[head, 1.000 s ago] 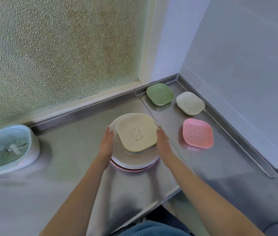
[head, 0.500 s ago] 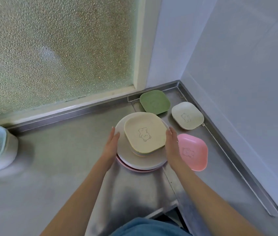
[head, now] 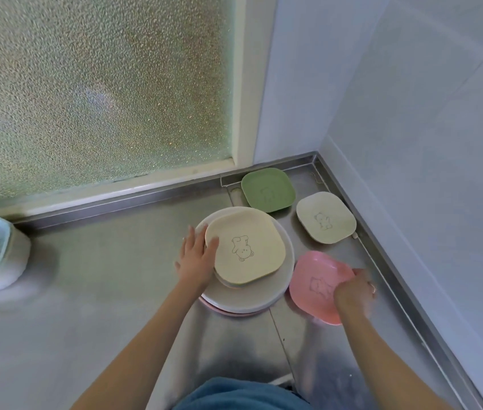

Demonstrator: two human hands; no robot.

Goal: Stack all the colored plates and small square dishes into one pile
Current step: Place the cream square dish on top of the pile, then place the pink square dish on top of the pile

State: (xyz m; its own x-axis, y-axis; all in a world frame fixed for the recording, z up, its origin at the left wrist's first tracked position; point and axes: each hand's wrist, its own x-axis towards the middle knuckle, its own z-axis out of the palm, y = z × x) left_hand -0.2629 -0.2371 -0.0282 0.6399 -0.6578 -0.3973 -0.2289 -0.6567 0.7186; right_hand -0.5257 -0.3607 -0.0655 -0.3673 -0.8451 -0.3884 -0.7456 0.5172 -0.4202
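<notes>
Gripping glossy pink sq. dish (head: 314,282), right hand (head: 352,291); left hand (head: 197,255) on stack.

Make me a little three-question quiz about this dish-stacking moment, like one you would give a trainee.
1. True or false: the right hand is gripping the pink dish.
2. Which dish tops the pile? A) green B) cream dish with a bear drawing C) pink
3. How many small square dishes sit off the pile, and which colours?

Key
1. True: its fingers close on the dish's near right edge, and the dish looks tilted.
2. B: the cream dish lies on top, with the left hand resting flat at its left edge.
3. Three: the green dish, the pale beige dish and the pink one.
</notes>
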